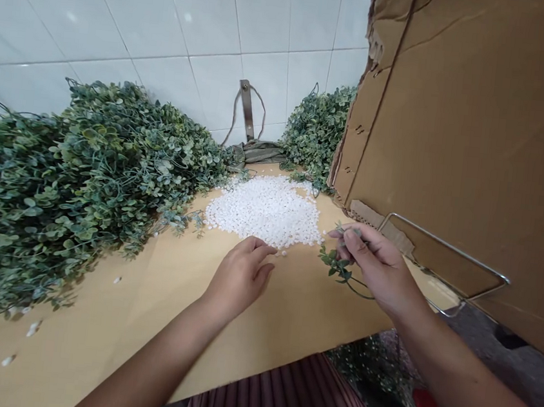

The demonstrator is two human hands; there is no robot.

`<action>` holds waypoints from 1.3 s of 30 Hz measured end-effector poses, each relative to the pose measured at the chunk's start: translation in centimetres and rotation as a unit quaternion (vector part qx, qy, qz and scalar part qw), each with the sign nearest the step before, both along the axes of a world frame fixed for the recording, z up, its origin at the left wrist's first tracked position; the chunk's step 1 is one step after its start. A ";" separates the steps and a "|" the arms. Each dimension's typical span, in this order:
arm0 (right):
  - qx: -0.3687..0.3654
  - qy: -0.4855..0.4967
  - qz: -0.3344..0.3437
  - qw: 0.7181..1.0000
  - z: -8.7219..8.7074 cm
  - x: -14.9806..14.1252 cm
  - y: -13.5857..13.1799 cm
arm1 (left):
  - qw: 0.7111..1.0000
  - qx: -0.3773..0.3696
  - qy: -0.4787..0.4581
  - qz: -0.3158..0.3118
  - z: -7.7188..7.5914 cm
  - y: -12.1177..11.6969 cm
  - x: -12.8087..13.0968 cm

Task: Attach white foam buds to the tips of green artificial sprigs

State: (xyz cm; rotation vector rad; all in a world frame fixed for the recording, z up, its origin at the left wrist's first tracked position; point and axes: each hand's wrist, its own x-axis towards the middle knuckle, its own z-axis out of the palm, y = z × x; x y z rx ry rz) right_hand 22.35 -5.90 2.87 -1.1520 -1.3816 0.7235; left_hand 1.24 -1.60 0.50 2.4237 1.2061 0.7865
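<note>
My right hand point(378, 266) is closed around a small green leafy sprig point(338, 267), whose leaves hang out to the left of my fingers. My left hand point(241, 275) rests on the tan tabletop point(154, 308) with its fingertips pinched together at the near edge of a heap of small white pieces point(266, 211). What the pinch holds is too small to make out. The two hands lie close together in front of the white heap.
A big mound of artificial green foliage point(71, 176) covers the table's left side, and a smaller mound point(316, 130) sits at the back. A large cardboard sheet point(464, 133) with a metal wire frame point(445, 267) stands at right. White tiles form the wall behind.
</note>
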 end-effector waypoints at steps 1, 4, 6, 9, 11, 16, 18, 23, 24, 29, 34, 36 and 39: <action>-0.012 0.001 -0.008 1.000 0.0 0.3 -0.1 | 0.999 0.014 0.035 0.007 -0.2 0.3 0.3; -0.055 -0.007 -0.014 0.998 -0.5 0.7 -0.4 | 0.993 0.038 0.108 0.016 -0.6 1.3 1.1; -0.070 -0.017 0.005 0.997 -1.0 0.7 -0.4 | 0.988 0.052 0.146 0.012 -0.7 1.7 1.7; -0.076 -0.027 0.043 0.996 -1.6 0.4 -0.2 | 0.976 0.075 0.204 -0.004 -0.6 2.0 2.3; -0.081 -0.031 0.061 0.994 -1.9 0.0 -0.1 | 0.970 0.082 0.227 -0.012 -0.5 2.0 2.5; -0.101 -0.019 0.088 0.991 -2.6 -1.4 0.0 | 0.990 0.035 0.136 0.013 -0.3 2.0 1.9; -0.107 -0.011 0.090 0.990 -2.8 -1.8 0.1 | 0.998 -0.038 0.027 0.035 -0.1 2.0 1.6; -0.119 0.000 0.095 0.988 -2.7 -2.9 0.4 | 0.898 -0.308 -0.309 0.059 1.3 1.1 1.4; -0.118 -0.002 0.094 0.989 -2.6 -3.1 0.5 | 0.873 -0.340 -0.346 0.055 1.6 0.9 1.4; -0.092 -0.023 0.099 0.991 -2.6 -4.7 0.7 | 0.803 -0.427 -0.412 0.049 1.4 -0.2 1.3; -0.086 -0.046 0.083 0.992 -3.2 -5.6 0.6 | 0.773 -0.471 -0.426 0.006 -0.2 0.0 0.9; -0.087 -0.058 0.071 0.992 -3.4 -5.7 0.6 | 0.764 -0.480 -0.432 -0.007 -0.5 0.3 0.6; -0.092 -0.066 0.059 0.992 -3.5 -5.7 0.6 | 0.745 -0.497 -0.443 -0.023 -0.6 0.6 0.2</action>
